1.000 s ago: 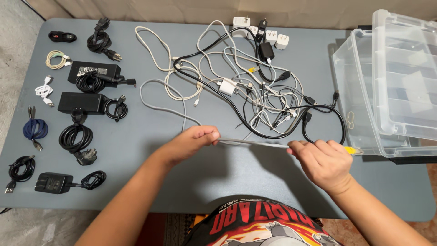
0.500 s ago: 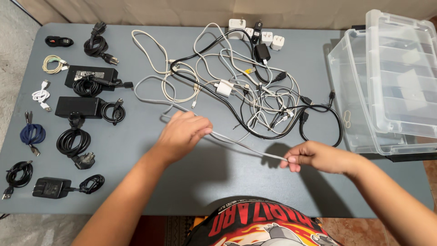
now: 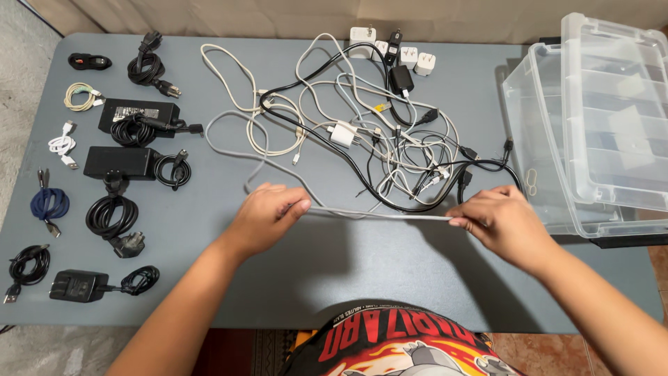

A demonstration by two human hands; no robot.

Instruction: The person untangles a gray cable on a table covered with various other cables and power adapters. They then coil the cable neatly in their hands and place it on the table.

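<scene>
Left hand (image 3: 268,214) and right hand (image 3: 497,216) each pinch the grey cable (image 3: 379,215), stretched taut between them, clear of the tangled cables (image 3: 376,132) on the counter (image 3: 348,271).

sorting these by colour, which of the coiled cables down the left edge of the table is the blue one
The blue coiled cable is third from the near end of the left-edge column, between the small white coil and a black coil. It is the only blue one.

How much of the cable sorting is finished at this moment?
Done: coiled cables and adapters lie in rows on the left. In hand: the left hand and right hand stretch one grey cable. Left: the tangled pile; the clear box looks empty.
</scene>
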